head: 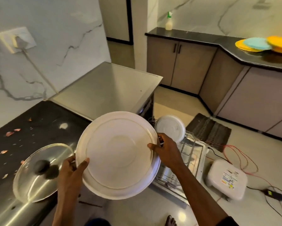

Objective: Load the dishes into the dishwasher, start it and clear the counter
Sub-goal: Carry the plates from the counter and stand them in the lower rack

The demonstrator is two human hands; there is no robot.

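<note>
1. My left hand (pixel 72 172) gripped the near-left rim of the large white plate (pixel 119 150). The thumb lay on its broad side and the other fingers were hidden behind it.
2. My right hand (pixel 166 150) pinched the opposite rim, with the thumb on the same side and the fingers curled round the edge. Between both hands the plate hung tilted in the air, over the counter's edge and beside the open dishwasher (pixel 107 88).
3. Just left of my left hand, a glass lid (pixel 39 176) with a black knob lay on the dark counter (pixel 31 128), which was strewn with small scraps.
4. Beyond my right hand, the pulled-out dishwasher rack (pixel 192 152) held a smaller white plate (pixel 169 128) standing on edge.
5. Right of the rack, a white plastic container (pixel 226 176) sat on the floor, with a dark mat (pixel 208 129) behind it.
6. Farthest off, yellow and blue plates (pixel 254 44) overlapped on the black far countertop (pixel 202 36). A spray bottle (pixel 169 22) stood at its other end.
</note>
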